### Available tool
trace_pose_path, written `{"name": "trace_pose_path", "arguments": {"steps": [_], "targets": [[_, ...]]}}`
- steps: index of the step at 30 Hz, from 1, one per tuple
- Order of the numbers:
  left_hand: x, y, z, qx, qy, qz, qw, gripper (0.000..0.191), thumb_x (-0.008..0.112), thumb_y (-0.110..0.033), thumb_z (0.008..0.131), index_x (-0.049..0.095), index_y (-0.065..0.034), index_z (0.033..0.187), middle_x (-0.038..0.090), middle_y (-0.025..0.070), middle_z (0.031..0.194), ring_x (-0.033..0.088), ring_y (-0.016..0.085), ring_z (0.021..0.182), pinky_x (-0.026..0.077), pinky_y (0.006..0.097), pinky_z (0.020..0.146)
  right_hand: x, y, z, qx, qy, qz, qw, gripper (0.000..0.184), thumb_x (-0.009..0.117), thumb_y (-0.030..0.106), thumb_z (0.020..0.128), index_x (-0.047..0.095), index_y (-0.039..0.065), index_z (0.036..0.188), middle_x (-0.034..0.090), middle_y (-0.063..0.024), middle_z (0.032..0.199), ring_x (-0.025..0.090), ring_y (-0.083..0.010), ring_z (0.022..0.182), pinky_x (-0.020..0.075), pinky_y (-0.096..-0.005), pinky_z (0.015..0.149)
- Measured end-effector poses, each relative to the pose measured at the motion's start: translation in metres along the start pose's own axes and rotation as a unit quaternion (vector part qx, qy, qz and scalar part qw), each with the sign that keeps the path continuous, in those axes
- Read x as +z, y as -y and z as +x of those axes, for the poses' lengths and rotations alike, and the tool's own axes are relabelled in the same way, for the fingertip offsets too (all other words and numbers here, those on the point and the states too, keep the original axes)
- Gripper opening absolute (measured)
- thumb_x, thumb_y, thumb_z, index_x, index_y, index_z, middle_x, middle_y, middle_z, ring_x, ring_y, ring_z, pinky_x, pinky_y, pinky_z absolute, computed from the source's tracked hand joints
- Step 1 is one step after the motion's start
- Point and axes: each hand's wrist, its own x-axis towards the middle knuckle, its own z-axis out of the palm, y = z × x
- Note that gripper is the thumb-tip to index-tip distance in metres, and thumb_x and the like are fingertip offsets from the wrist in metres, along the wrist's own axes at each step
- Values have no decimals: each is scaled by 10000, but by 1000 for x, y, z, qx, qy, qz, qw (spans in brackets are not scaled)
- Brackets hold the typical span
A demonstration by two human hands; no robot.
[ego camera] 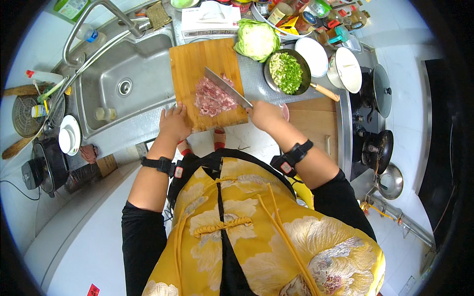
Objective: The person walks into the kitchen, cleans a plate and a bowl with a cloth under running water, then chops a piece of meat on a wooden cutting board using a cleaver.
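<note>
My right hand (263, 114) grips the handle of a kitchen knife (226, 87). Its long blade lies slantwise over a heap of chopped raw meat (213, 98), the tip toward the far left. Under the meat is a wooden cutting board (187, 61) that reaches over the counter's front edge. My left hand (175, 123) rests on the board's near left edge, fingers apart, holding nothing. How the knife edge meets the meat is hidden by the blade.
A steel sink (107, 87) with a faucet (79, 26) lies left of the board. Beyond it stand a tissue box (211, 26) and a cabbage (256, 39). Rightward are a pan (306, 83) of chopped greens, a white plate (311, 55), a white pot (344, 70) and a stove (364, 148).
</note>
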Motion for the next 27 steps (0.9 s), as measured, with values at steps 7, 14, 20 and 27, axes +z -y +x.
{"name": "trace_pose_path", "arguments": {"steps": [7, 14, 20, 27], "targets": [[2, 1, 4, 5, -7, 4, 1000, 712, 475, -386, 849, 248, -128, 1473, 217, 24, 1542, 244, 230, 1402, 114, 428, 1153, -13, 8, -4, -23, -25, 5, 999, 316, 493, 326, 902, 638, 84, 1044, 675, -172, 926, 637, -377, 886, 493, -465, 766], [8, 4, 8, 4, -41, 21, 999, 764, 531, -422, 826, 245, -130, 1472, 216, 43, 1541, 261, 250, 1395, 154, 450, 1143, -18, 20, -8, -21, 14, 4, 1000, 266, 493, 221, 866, 680, 66, 974, 678, -162, 990, 649, -351, 927, 512, -447, 778], [10, 4, 5, 8, -19, 6, 1000, 773, 548, -441, 813, 263, -145, 1468, 217, 38, 1540, 268, 261, 1390, 147, 447, 1144, -17, 23, -7, -21, 37, 3, 999, 299, 501, 263, 875, 662, 64, 1027, 676, -173, 964, 646, -365, 912, 502, -462, 789], [9, 2, 2, -2, -2, -12, 1000, 782, 541, -374, 802, 232, -135, 1479, 196, 22, 1549, 212, 219, 1414, 107, 415, 1157, -6, 25, 0, -26, 18, -7, 999, 298, 495, 238, 863, 668, 66, 1032, 678, -164, 983, 645, -363, 930, 509, -447, 796]]}}
